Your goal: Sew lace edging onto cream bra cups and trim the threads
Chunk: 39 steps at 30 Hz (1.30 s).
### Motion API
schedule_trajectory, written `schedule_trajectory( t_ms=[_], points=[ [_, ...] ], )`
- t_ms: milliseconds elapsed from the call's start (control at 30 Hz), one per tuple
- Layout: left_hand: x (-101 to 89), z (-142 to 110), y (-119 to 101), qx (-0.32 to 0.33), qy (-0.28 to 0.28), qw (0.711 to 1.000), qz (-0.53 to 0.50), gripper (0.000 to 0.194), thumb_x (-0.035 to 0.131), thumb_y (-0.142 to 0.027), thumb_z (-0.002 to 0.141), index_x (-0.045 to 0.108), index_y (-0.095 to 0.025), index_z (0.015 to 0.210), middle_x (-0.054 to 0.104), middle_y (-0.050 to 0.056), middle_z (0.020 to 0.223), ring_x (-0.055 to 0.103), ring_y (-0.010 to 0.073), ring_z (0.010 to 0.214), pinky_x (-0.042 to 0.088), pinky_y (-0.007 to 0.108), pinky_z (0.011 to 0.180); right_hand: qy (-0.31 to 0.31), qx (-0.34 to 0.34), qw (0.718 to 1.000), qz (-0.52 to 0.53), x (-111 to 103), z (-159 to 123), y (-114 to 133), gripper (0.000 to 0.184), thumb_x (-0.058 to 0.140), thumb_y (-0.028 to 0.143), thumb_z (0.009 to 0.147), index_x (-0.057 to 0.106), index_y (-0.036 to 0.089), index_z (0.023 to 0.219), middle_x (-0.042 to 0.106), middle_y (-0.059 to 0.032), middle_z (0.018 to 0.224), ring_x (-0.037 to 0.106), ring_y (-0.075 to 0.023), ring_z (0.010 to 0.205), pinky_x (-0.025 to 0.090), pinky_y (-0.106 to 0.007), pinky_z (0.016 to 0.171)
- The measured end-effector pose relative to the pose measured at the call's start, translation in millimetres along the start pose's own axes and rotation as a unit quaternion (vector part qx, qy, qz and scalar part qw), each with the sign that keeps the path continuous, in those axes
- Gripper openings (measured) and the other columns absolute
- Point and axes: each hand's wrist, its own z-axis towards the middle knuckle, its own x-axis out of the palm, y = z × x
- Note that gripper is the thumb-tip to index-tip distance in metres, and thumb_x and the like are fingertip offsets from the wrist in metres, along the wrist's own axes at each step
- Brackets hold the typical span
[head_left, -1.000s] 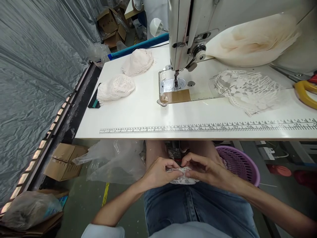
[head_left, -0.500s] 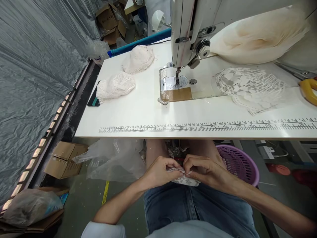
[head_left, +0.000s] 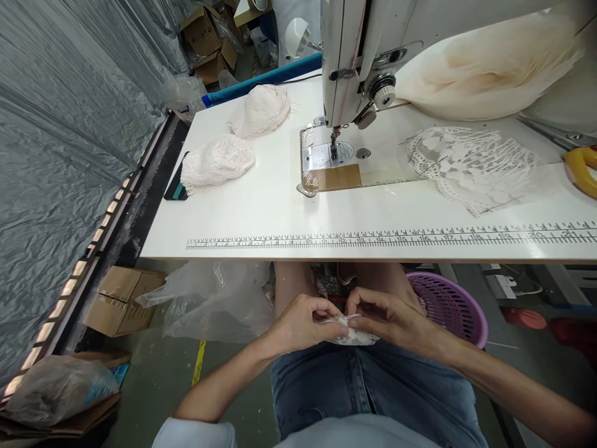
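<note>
Your left hand (head_left: pixel 303 325) and right hand (head_left: pixel 396 318) were close together, thumbs and fingers pinched on a small white lace piece (head_left: pixel 357 337) between them. It was held over your lap, just above the blue denim (head_left: pixel 326 386) and below the front edge of the white surface (head_left: pixel 261 211). To your right, beside your leg, stood a purple basket (head_left: pixel 484 323); to your left, a clear plastic bag (head_left: pixel 219 305) hung near your knee. A ruler scale (head_left: pixel 373 239) ran along the front of the surface. Beyond it stood the sewing machine (head_left: pixel 345 68), with two pale lace cups (head_left: pixel 219 163) to its left, touching or nearly so. Right of the needle area lay a flat lace panel (head_left: pixel 466 162), with yellow-handled scissors (head_left: pixel 578 171) near it and a puffy cream bundle (head_left: pixel 480 74) behind.
</note>
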Motion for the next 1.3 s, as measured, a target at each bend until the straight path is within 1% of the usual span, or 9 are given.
schedule_trajectory(
  t_ms=[167, 267, 367, 467, 600, 800, 1033, 1200, 1300],
  points=[
    [1.3, 0, 3, -0.008, -0.001, 0.999, -0.038, 0.026, 0.067, -0.036, 0.072, 0.071, -0.011, 0.078, 0.069, 0.005, 0.07, 0.059, 0.012, 0.062, 0.04, 0.019, 0.056, 0.001, -0.001, 0.999, 0.054, -1, 2, 2, 0.028, 0.06, 0.044, 0.082, 0.05, 0.019, 0.088, 0.048, 0.0018, 0.076, 0.043, -0.0108, 0.067, 0.035, -0.023, 0.059],
    [-1.1, 0, 4, -0.023, 0.015, 0.997, -0.077, 0.027, 0.071, -0.037, 0.07, 0.071, -0.01, 0.075, 0.067, 0.004, 0.067, 0.056, 0.0106, 0.059, 0.04, 0.019, 0.055, 0.055, 0.026, 0.994, 0.087, -7, 0, 3, 0.03, 0.063, 0.042, 0.08, 0.053, 0.019, 0.095, 0.052, 0.0002, 0.082, 0.047, -0.0123, 0.074, 0.037, -0.024, 0.064],
    [-5.8, 0, 2, -0.063, 0.041, 0.988, -0.134, 0.031, 0.076, -0.04, 0.062, 0.071, -0.011, 0.072, 0.066, 0.003, 0.066, 0.055, 0.01, 0.06, 0.042, 0.02, 0.058, 0.103, 0.068, 0.989, 0.076, -11, -3, 4, 0.03, 0.064, 0.045, 0.078, 0.058, 0.016, 0.083, 0.051, 0.0012, 0.074, 0.046, -0.0122, 0.069, 0.035, -0.025, 0.063],
    [-9.2, 0, 1, -0.094, 0.046, 0.979, -0.173, 0.034, 0.079, -0.041, 0.057, 0.071, -0.011, 0.07, 0.064, 0.002, 0.064, 0.054, 0.0096, 0.061, 0.042, 0.022, 0.062, 0.094, 0.089, 0.989, 0.074, -12, -6, 4, 0.031, 0.065, 0.047, 0.076, 0.058, 0.016, 0.076, 0.049, 0.0021, 0.07, 0.045, -0.0123, 0.067, 0.034, -0.025, 0.062],
    [-9.9, 1, 2, -0.102, 0.04, 0.975, -0.196, 0.034, 0.08, -0.041, 0.055, 0.072, -0.012, 0.069, 0.064, 0.001, 0.064, 0.053, 0.0094, 0.061, 0.041, 0.022, 0.064, 0.086, 0.086, 0.992, 0.046, -13, -7, 6, 0.033, 0.065, 0.05, 0.074, 0.056, 0.018, 0.073, 0.047, 0.0022, 0.069, 0.045, -0.0132, 0.068, 0.035, -0.024, 0.062],
    [-9.0, 2, 2, -0.097, 0.033, 0.98, -0.174, 0.035, 0.078, -0.043, 0.058, 0.072, -0.011, 0.071, 0.065, 0.003, 0.065, 0.054, 0.0104, 0.061, 0.041, 0.023, 0.063, 0.094, 0.063, 0.992, 0.049, -11, -4, 9, 0.035, 0.061, 0.052, 0.077, 0.055, 0.018, 0.075, 0.046, 0.002, 0.07, 0.043, -0.0127, 0.067, 0.032, -0.025, 0.061],
    [-9.3, 2, 5, -0.107, 0.021, 0.984, -0.139, 0.036, 0.078, -0.042, 0.058, 0.072, -0.011, 0.077, 0.067, 0.004, 0.07, 0.056, 0.0122, 0.065, 0.041, 0.024, 0.065, 0.06, 0.069, 0.995, 0.046, -8, -1, 8, 0.038, 0.063, 0.053, 0.074, 0.056, 0.016, 0.073, 0.049, 0.0018, 0.069, 0.045, -0.0128, 0.066, 0.033, -0.024, 0.06],
    [-9.2, 2, 7, -0.071, 0.052, 0.99, -0.11, 0.031, 0.077, -0.034, 0.061, 0.073, -0.013, 0.082, 0.067, 0.003, 0.075, 0.056, 0.0121, 0.069, 0.041, 0.023, 0.067, 0.052, 0.055, 0.997, 0.004, -8, -1, 10, 0.037, 0.06, 0.053, 0.077, 0.053, 0.017, 0.072, 0.046, 0.0019, 0.068, 0.043, -0.0129, 0.067, 0.032, -0.024, 0.06],
    [-5.5, 3, 7, -0.062, 0.04, 0.993, -0.092, 0.034, 0.077, -0.037, 0.06, 0.073, -0.013, 0.082, 0.066, 0.002, 0.072, 0.055, 0.0121, 0.068, 0.039, 0.022, 0.063, 0.04, 0.057, 0.998, -0.004, -7, -1, 13, 0.039, 0.059, 0.055, 0.077, 0.052, 0.018, 0.07, 0.045, 0.0022, 0.067, 0.042, -0.0125, 0.064, 0.032, -0.024, 0.058]
  ],
)
